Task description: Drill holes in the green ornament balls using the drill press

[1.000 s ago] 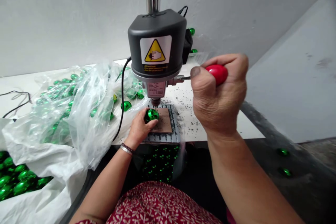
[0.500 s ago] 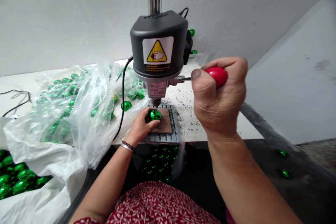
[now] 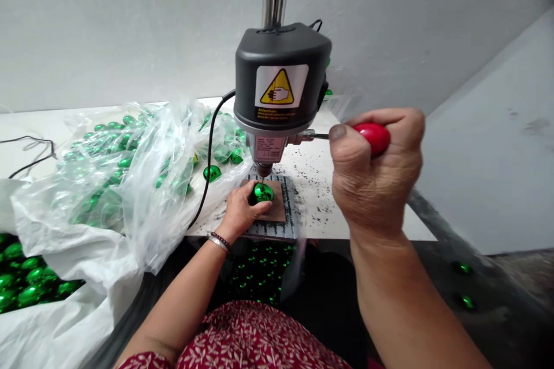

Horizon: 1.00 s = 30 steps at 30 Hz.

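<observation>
A dark grey drill press [image 3: 281,81] with a yellow warning label stands in the middle. Under its bit lies a shiny green ball [image 3: 264,192] on a brown board [image 3: 277,207] over a grey slotted base. My left hand [image 3: 242,207] grips the ball from the left, thumb in front. The bit's tip meets the top of the ball, though whether it is inside is too small to tell. My right hand [image 3: 376,167] is wrapped round the red knob [image 3: 373,138] of the press's lever, right of the motor housing.
Clear plastic bags [image 3: 147,167] with several green balls cover the table's left side. A loose green ball [image 3: 212,173] lies beside the black cable [image 3: 210,155]. Dark shavings dot the white table [image 3: 389,219]. More balls fill a white sack [image 3: 86,253] at lower left; two lie on the floor at right.
The whole view has shifted, so the press and both hands appear farther right. Both hands keep their holds, and my right hand with the red knob sits slightly lower.
</observation>
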{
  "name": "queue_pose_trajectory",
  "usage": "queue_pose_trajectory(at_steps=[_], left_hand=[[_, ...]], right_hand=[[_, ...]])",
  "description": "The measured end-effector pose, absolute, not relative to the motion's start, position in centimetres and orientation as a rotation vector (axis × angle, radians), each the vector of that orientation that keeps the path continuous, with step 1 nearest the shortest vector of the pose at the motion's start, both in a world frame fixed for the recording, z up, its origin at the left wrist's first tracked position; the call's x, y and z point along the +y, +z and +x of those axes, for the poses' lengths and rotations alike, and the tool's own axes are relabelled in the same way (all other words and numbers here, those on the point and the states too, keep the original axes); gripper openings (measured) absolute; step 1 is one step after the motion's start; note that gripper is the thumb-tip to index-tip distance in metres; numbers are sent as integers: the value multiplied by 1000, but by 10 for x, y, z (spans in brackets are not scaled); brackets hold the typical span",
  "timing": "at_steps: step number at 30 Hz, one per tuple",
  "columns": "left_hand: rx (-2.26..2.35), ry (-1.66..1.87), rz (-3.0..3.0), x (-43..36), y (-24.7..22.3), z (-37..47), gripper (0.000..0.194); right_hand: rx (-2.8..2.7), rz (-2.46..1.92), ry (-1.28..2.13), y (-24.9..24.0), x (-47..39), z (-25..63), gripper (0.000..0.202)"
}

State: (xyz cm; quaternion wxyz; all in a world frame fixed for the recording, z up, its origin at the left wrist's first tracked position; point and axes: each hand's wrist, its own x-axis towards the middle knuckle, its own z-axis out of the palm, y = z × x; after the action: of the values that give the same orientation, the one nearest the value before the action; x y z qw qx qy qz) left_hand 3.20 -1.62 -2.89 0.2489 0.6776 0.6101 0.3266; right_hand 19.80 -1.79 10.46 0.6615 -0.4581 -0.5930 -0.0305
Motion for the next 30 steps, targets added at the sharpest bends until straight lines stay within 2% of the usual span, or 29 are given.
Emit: queue_pose_trajectory(at_steps=[13, 21, 25, 27, 30], left_hand=[[1669, 824, 1859, -15, -32, 30, 42], [1608, 880, 1858, -14, -40, 26, 49], [1642, 903, 1849, -7, -42, 28, 34], [1721, 909, 1808, -14, -42, 24, 32], [1872, 1021, 1740, -58, -47, 1, 43]], right_hand=[[-1385, -1065, -144, 93, -28, 202, 19], [-1416, -1023, -214, 60, -38, 202, 11], [-1426, -982, -250, 44, -38, 200, 6], [-1418, -989, -245, 44, -38, 200, 6], [-1422, -1039, -214, 54, -38, 202, 10]])
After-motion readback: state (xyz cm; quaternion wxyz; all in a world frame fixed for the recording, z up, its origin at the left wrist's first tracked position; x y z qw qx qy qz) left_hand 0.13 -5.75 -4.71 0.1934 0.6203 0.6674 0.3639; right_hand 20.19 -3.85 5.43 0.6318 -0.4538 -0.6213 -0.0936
